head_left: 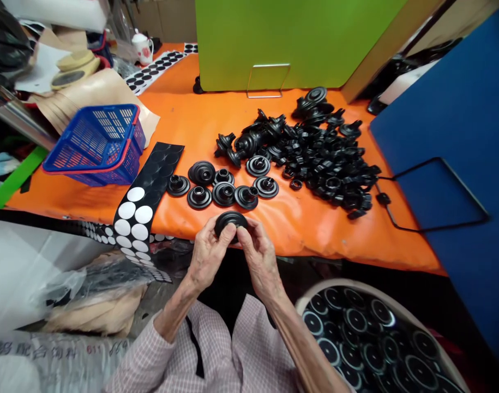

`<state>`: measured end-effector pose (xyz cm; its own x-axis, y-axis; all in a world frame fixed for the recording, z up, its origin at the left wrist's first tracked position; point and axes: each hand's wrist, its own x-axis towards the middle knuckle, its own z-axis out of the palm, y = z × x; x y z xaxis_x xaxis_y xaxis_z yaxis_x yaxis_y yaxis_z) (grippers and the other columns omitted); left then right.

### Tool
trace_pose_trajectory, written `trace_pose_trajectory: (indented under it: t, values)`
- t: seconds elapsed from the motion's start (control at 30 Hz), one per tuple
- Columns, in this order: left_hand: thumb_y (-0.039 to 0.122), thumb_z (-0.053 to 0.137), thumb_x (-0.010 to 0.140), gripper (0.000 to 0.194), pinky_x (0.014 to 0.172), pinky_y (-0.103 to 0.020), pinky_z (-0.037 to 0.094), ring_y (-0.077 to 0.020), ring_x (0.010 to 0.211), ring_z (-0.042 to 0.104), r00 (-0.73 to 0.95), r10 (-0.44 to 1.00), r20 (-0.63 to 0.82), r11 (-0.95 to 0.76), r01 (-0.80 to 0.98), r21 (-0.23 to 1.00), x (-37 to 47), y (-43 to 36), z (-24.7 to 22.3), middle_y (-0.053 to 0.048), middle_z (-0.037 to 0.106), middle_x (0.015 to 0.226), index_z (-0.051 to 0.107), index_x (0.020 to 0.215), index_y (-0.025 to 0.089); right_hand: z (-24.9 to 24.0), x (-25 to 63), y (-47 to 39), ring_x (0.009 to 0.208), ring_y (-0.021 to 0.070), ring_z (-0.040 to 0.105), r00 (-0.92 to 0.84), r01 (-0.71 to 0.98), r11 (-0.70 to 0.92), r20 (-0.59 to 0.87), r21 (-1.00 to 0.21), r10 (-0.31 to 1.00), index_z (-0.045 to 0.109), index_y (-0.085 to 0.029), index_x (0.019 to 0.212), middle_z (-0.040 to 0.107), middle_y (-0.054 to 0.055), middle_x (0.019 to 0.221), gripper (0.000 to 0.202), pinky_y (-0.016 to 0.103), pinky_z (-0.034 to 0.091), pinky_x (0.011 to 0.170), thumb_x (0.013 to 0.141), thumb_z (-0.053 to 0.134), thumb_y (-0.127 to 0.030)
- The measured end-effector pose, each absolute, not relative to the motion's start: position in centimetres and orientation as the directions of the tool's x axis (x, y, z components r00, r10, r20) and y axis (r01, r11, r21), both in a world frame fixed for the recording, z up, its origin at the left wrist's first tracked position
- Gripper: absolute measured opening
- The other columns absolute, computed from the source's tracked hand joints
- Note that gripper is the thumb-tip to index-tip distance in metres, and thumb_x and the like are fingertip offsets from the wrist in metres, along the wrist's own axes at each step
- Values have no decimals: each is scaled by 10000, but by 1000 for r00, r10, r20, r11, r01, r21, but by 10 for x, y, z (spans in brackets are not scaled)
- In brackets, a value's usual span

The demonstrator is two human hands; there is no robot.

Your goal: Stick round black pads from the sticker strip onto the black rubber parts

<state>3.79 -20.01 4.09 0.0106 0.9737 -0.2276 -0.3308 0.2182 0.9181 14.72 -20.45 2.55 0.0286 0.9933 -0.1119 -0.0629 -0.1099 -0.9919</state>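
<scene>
The grip of the left hand point(208, 252) and that of the right hand point(259, 252) pinch a ribbed black disc point(230, 219) between them, the two thumbs close together on its near side and the other fingers bent around its edges, partly hidden. The disc is just below the centre of the frame, at the near edge of the orange tabletop point(173, 117). Just beyond it, at the centre, stand several stepped black discs with raised hubs point(223, 194), some touching, some apart. Right of centre, a dense pile of small black plastic parts point(326, 158) spreads across the tabletop, with one black ring point(295, 185) at its front edge. Left of centre lies a black sticker strip point(162, 158), its lower part bearing white round stickers point(140, 231) and hanging over the near edge. To its left is a blue plastic basket point(102, 177) with a red handle point(110, 168). In the upper left of the frame stands a lidded white mug point(143, 49) with a red pattern, near a strip of black dots point(156, 70). A green panel point(298, 38) fills the upper centre, and a blue panel point(445, 120) leans at the right. In the lower right, a round tub point(343, 282) holds many dark discs with pale rings point(355, 320).
</scene>
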Motion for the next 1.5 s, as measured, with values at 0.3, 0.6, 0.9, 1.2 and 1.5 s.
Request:
trace_pose_trajectory:
  t: [0.3, 0.6, 0.9, 1.2, 1.5]
  values:
    - [381, 691, 782, 363, 742, -360, 583, -221, 892, 667, 205, 908, -365, 418, -439, 795, 24, -191, 46, -90, 696, 1039, 675, 1067, 158, 52, 181, -196, 1073, 208, 552, -188, 468, 312, 252, -827, 949, 450, -333, 1371, 579, 57, 1167, 444, 452, 485, 946, 932, 518, -329]
    - [361, 699, 765, 340, 701, -331, 578, -203, 834, 666, 186, 909, -372, 416, -455, 788, 33, -192, 47, -93, 701, 990, 691, 1023, 139, 35, 172, -189, 854, 223, 578, -165, 566, 438, 424, -699, 890, 605, -244, 996, 594, 48, 878, 149, 389, 533, 740, 900, 577, -354]
    - [398, 687, 778, 382, 675, -306, 569, -203, 835, 665, 189, 910, -370, 415, -398, 818, 35, -187, 49, -108, 698, 1035, 680, 1061, 142, 36, 175, -188, 902, 209, 612, -174, 493, 442, 413, -750, 894, 576, -257, 1081, 613, 49, 945, 174, 375, 546, 785, 908, 561, -252]
    - [406, 652, 797, 397, 673, -298, 555, -224, 854, 657, -5, 993, -114, 114, -8, 993, 21, -122, 78, -92, 708, 1041, 673, 1128, 186, 47, 197, -131, 858, 193, 641, -17, 479, 334, 372, -812, 928, 537, -226, 1134, 648, 54, 951, 275, 369, 541, 784, 918, 521, -396]
    - [312, 497, 887, 299, 908, -416, 446, -304, 1023, 622, -66, 988, 138, -38, 767, 641, 29, -46, 86, -132, 716, 1029, 678, 1097, 200, 24, 208, -17, 874, 264, 582, 16, 748, 236, 372, -620, 928, 623, -198, 855, 628, 94, 862, 107, 428, 461, 827, 813, 594, -291]
